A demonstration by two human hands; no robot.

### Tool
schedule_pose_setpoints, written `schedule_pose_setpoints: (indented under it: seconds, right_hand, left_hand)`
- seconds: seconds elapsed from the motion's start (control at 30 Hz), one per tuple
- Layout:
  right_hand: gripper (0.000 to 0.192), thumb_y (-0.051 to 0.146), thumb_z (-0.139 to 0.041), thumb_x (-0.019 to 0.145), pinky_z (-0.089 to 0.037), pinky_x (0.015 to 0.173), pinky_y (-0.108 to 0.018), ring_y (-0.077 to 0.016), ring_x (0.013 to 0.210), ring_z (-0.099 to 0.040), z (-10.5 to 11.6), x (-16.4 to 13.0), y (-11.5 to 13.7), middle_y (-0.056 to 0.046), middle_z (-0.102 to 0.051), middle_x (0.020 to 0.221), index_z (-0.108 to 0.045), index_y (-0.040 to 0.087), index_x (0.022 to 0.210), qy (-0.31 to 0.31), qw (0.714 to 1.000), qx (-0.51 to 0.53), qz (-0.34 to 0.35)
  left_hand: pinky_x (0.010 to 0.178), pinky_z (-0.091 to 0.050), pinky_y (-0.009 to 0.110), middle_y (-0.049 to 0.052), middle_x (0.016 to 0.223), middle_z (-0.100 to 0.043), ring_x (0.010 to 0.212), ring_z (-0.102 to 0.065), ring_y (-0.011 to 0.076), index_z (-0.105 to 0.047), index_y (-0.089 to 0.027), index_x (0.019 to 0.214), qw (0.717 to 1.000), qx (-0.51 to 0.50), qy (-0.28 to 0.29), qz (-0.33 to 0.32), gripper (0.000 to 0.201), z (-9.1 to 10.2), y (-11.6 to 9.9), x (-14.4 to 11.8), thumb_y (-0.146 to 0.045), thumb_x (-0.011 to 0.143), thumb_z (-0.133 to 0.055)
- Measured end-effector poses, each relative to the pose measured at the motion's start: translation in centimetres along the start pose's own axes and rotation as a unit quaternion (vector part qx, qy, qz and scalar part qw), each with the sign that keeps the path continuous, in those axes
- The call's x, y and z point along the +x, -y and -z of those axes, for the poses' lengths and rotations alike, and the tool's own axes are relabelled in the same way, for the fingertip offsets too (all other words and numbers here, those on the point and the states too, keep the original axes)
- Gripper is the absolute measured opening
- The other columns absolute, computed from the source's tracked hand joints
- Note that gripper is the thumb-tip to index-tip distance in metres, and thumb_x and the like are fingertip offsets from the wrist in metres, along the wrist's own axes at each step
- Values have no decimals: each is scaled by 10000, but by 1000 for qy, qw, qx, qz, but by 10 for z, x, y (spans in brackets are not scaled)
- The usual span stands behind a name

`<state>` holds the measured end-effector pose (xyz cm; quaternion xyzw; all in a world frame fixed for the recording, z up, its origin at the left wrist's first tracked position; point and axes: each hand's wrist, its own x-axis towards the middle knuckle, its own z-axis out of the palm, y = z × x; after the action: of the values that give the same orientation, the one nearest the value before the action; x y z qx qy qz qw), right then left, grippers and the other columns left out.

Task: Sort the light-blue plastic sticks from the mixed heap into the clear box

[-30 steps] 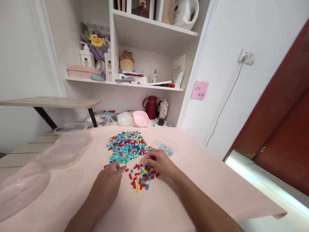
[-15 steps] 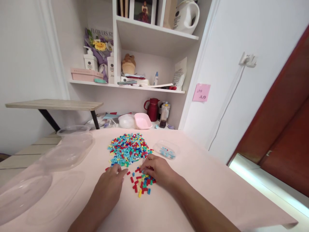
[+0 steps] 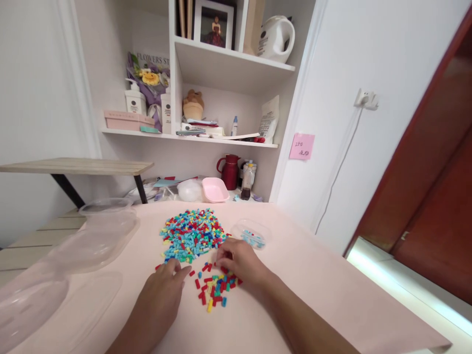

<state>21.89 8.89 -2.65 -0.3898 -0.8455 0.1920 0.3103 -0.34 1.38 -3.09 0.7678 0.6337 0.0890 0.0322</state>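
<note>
Head view is showing a pink table [image 3: 332, 295] where the right hand [image 3: 239, 260] is lying palm-down over a small scatter of coloured beads [image 3: 216, 287], its fingers curled narrowly onto pieces at the scatter's 12 o'clock edge; whether a bead is being pinched I cannot tell. At 9 o'clock of the scatter the left hand [image 3: 162, 292] is resting flat, fingers loosely spread, holding nothing. A larger bead pile [image 3: 190, 233] is sitting at 12 o'clock, a small clear dish [image 3: 250, 233] at 1 o'clock, and clear plastic containers [image 3: 99, 236] at 10 o'clock.
</note>
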Motion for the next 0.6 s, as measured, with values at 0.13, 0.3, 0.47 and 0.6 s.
schedule_pose_setpoints:
  seconds: [0.13, 0.3, 0.47, 0.6]
  right_hand:
    - [65, 210, -686, 761, -403, 602, -221, -114, 647, -527, 17, 0, -4, 6, -620, 732, -660, 194, 704, -102, 992, 70, -12]
    - [163, 344, -669, 777, -423, 600, -248, -126, 628, -514, 41, -3, -7, -2, -611, 718, -653, 197, 708, -227, 969, 90, -21]
    - [187, 377, -623, 804, -443, 663, -289, -156, 677, -540, 60, -7, -23, -22, -622, 754, -653, 207, 731, -350, 935, -7, -58]
    - [191, 332, -578, 826, -452, 706, -320, -158, 701, -565, 65, -9, -39, -39, -607, 897, -690, 223, 937, -365, 921, -87, -106]
  left_hand:
    - [873, -425, 327, 77, 1168, -561, 1019, -561, 205, -585, -291, 1262, 1000, -4, 5, 0, 480, -2, 2, 2, -164, 906, -290]
    - [873, -427, 327, 78, 1168, -566, 1011, -568, 207, -590, -290, 1259, 1000, 4, 16, 6, 490, -3, 2, 3, -163, 911, -270]
    - [883, -430, 323, 75, 1178, -568, 1025, -573, 203, -583, -310, 1268, 1000, 22, 12, 3, 491, -5, 3, 4, -163, 912, -279]
    - [884, -438, 330, 80, 1174, -574, 1021, -578, 203, -598, -303, 1251, 1000, 22, 0, -1, 489, -6, 4, 3, -160, 910, -277]
